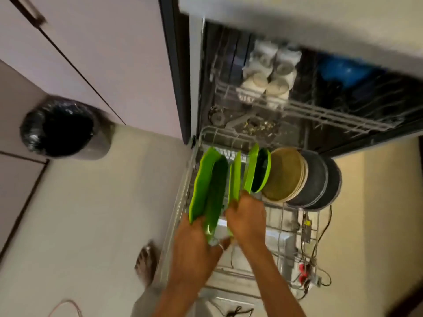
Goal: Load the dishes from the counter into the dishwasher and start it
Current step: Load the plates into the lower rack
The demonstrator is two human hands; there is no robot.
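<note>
The dishwasher stands open with its lower rack pulled out over the floor. My left hand grips the near edge of two green plates held on edge at the rack's left side. My right hand holds the bottom of a third green plate standing just to their right. Further right in the rack stand another green plate with a dark green bowl, beige plates and dark round pans. White cups sit in the upper rack.
A bin lined with a black bag stands on the floor at the left by the pale cabinets. My foot is beside the rack's left edge. Loose wires hang at the rack's right side. The counter edge overhangs the dishwasher.
</note>
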